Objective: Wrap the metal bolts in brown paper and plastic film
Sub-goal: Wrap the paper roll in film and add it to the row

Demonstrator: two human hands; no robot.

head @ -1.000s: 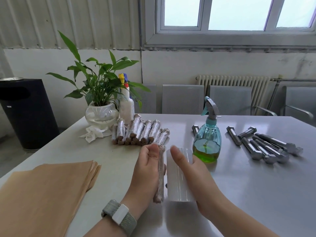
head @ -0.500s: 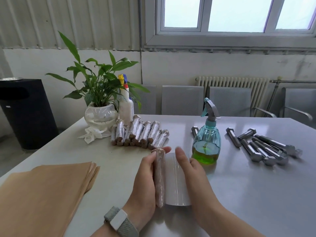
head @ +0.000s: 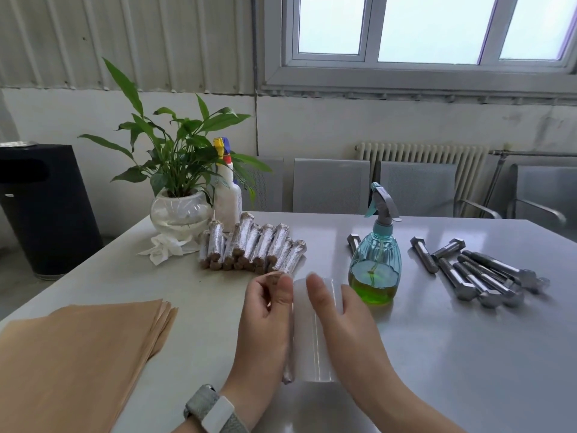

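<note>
My left hand [head: 265, 323] grips a paper-wrapped bolt [head: 288, 371] held lengthwise, its brown top end showing at my thumb. Right beside it my right hand [head: 346, 326] holds the roll of plastic film [head: 312, 345], thumb on top, with film running to the bolt. Several finished wrapped bolts [head: 253, 246] lie stacked behind my hands. Bare metal bolts [head: 480, 273] lie in a loose pile at the right. A stack of brown paper sheets [head: 78, 354] covers the near left of the table.
A teal spray bottle [head: 376, 257] with green liquid stands just right of my hands. A potted plant [head: 178, 195], a white spray bottle [head: 228, 198] and a crumpled tissue [head: 165, 248] sit at the far left. Grey chairs [head: 331, 185] line the table's far edge.
The wrapped bolt has turned in my left hand and closed against the film roll; my left thumb now sits over its top end. Both hands rose slightly.
</note>
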